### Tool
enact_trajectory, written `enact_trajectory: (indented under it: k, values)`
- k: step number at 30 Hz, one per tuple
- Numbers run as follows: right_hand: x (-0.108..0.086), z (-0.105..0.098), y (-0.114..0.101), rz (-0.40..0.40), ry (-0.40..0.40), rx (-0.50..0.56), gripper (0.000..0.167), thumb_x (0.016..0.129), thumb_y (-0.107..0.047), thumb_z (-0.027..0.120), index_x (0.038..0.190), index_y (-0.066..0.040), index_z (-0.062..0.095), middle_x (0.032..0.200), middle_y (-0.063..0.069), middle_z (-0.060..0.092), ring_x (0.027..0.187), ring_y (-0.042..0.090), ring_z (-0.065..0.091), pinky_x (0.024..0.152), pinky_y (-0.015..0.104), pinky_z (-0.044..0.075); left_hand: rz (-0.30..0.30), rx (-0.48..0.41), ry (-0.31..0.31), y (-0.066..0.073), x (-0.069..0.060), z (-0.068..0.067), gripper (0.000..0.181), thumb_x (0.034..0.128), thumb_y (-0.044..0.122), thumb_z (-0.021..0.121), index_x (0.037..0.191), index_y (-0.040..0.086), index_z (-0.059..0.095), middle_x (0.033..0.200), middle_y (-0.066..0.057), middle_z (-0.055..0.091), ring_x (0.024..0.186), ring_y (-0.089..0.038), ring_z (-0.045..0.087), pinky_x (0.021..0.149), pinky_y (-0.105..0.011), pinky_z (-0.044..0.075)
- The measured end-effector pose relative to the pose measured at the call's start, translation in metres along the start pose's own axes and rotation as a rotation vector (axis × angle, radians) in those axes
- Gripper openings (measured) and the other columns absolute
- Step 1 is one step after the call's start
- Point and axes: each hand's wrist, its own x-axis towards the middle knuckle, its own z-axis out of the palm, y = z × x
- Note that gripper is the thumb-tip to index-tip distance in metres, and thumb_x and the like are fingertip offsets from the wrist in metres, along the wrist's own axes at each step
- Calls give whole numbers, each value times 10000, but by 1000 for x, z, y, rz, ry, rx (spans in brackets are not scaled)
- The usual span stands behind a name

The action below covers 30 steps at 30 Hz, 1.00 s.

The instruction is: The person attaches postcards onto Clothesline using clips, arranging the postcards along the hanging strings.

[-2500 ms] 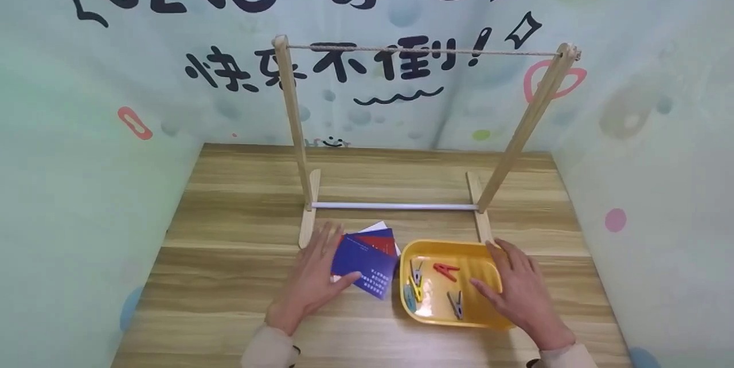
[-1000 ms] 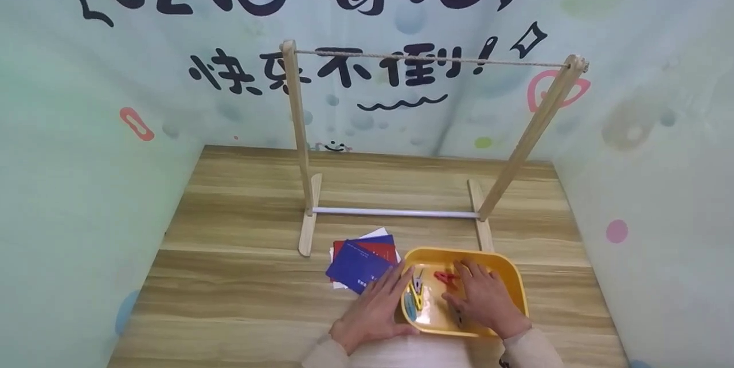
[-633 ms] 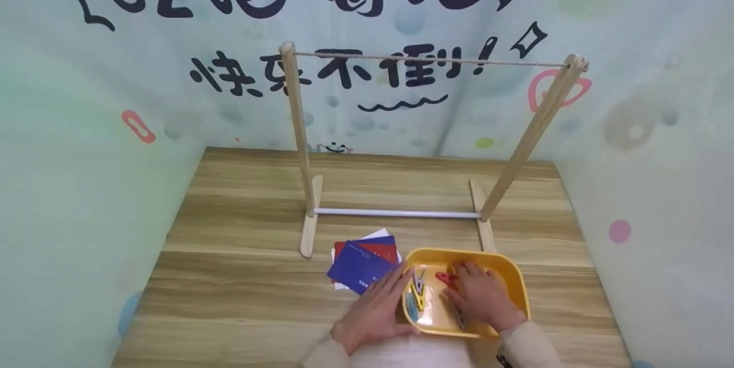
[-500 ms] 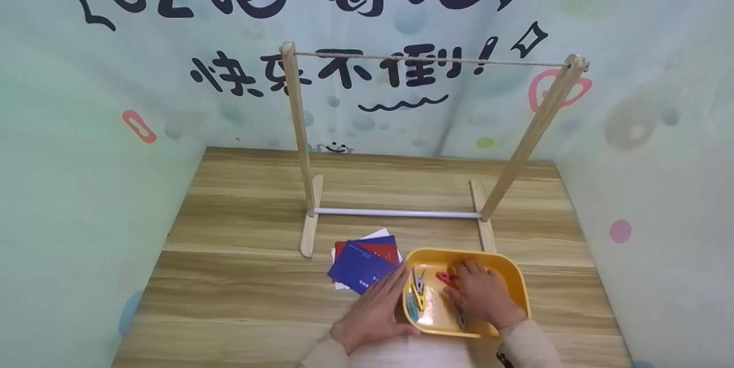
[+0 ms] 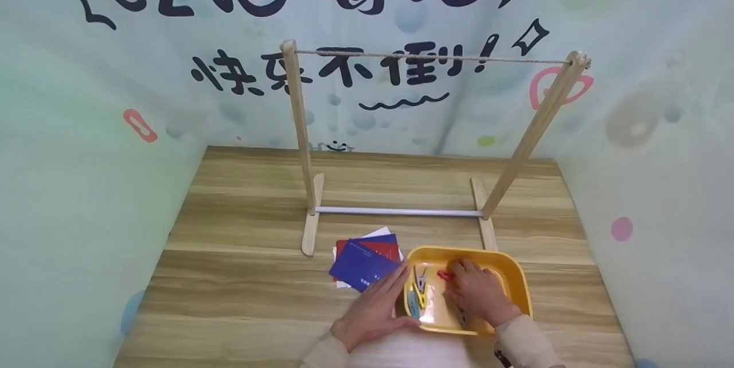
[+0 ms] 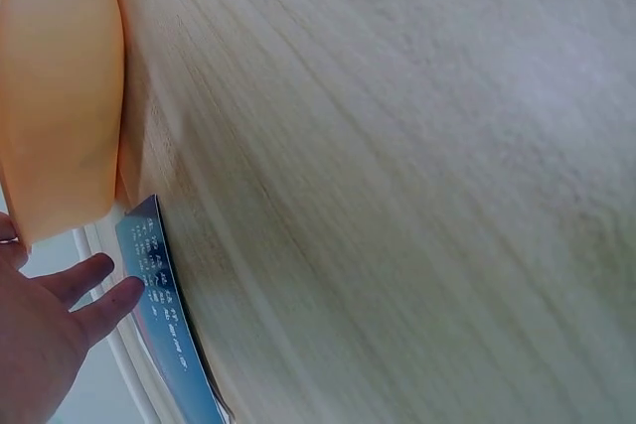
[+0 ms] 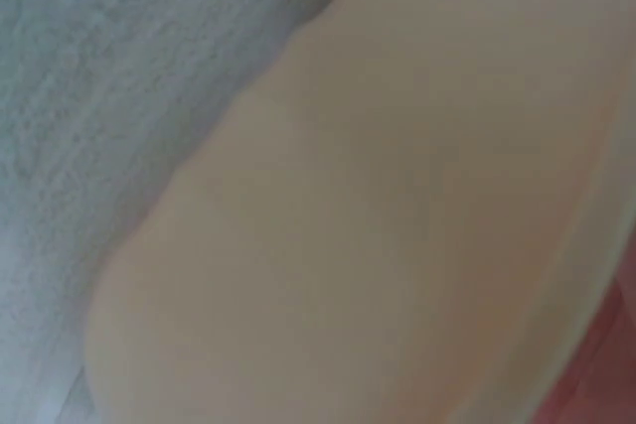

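My right hand (image 5: 481,293) reaches down into a yellow tray (image 5: 513,267), fingers curled on a red clothespin (image 5: 444,274) that is mostly covered. Against the tray's left side lies my left hand (image 5: 375,310), fingers straight, thumb by the front corner. In the left wrist view, spread fingers of the left hand (image 6: 45,340) lie beside the tray (image 6: 60,96) and a blue card (image 6: 169,325). Grey (image 5: 420,279), yellow (image 5: 422,300) and teal (image 5: 413,304) clothespins lie at the tray's left end. Another grey clothespin (image 5: 463,318) shows below the right hand. The right wrist view shows only blurred tray wall (image 7: 328,225).
A pile of blue, red and white cards (image 5: 361,267) lies left of the tray, partly under the left fingers. Behind stands a wooden frame (image 5: 530,136) with a string (image 5: 424,57) across its top and a white bar (image 5: 398,211) low down.
Both hands have come to the tray, the left from the cards and the right from the tray's right rim. Lately the right fingers have closed over the red clothespin. The left stays still.
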Motion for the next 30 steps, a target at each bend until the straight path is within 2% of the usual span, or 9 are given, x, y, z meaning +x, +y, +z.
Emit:
enact_trajectory:
  k: [7, 15, 22, 30]
  values:
    - [-2, 5, 0, 8, 2, -14, 395, 866, -300, 768, 1084, -6, 616, 1006, 128, 560, 849, 290, 581, 652, 442, 542, -27, -45, 6, 0, -1, 1, 1026, 867, 764, 506, 1617, 171, 134, 1706, 81, 33, 1558, -222, 202, 1245, -469, 290]
    - [0, 12, 0, 22, 61, -28, 270, 855, -231, 796, 944, -27, 641, 903, 86, 556, 780, 234, 556, 604, 407, 540, -51, -105, -12, -1, -1, 2, 1013, 870, 735, 541, 1618, 190, 129, 1699, 112, 7, 1556, -233, 207, 1240, -498, 286]
    - [-1, 16, 0, 23, 122, -18, 240, 802, -172, 832, 889, -38, 653, 857, 77, 563, 746, 238, 570, 579, 416, 548, -61, -90, -9, -1, 0, 3, 1010, 861, 760, 526, 1617, 211, 142, 1696, 137, 14, 1549, -234, 231, 1227, -502, 313]
    - [-2, 10, -12, 71, 100, -5, 219, 809, -159, 835, 898, -44, 671, 841, 67, 579, 724, 225, 581, 609, 407, 574, -80, -89, -15, 0, -1, 2, 1002, 861, 763, 524, 1617, 233, 136, 1691, 151, 2, 1544, -232, 244, 1216, -520, 324]
